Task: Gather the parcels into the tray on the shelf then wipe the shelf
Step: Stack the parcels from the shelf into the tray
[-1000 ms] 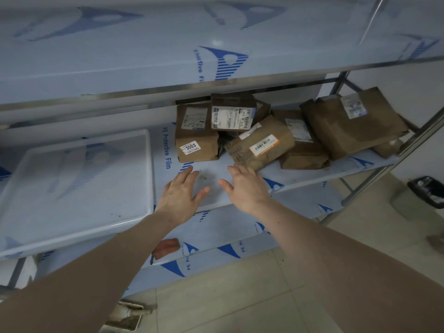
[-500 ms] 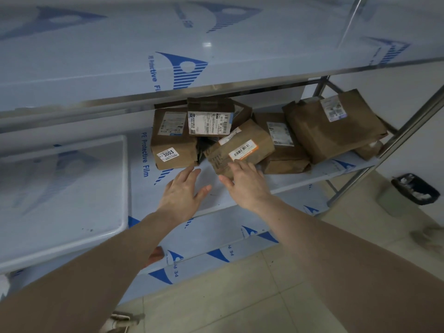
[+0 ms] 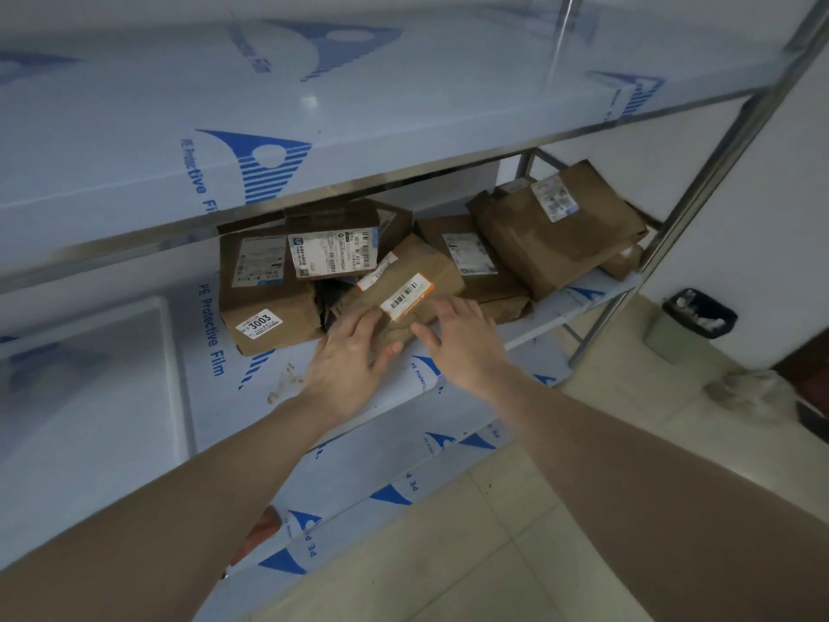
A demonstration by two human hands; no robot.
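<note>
Both hands on barcode parcel [image 3: 406,291] at front of pile. Left hand [image 3: 347,359] fingers laid straight over its near-left corner; right hand [image 3: 462,341] fingers flat on its near-right edge. Neither clasps it. Remaining parcels [image 3: 554,231] stacked behind and right of it on shelf [image 3: 251,397]. Tray [image 3: 89,397] well left of barcode parcel.

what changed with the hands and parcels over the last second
Both hands moved forward from the bare shelf front to the parcel with the orange-edged barcode label. The left hand now touches its near left end and the right hand rests on its near right side; neither plainly grips it yet. The parcels, including the 3003 parcel, and the tray stayed put.
</note>
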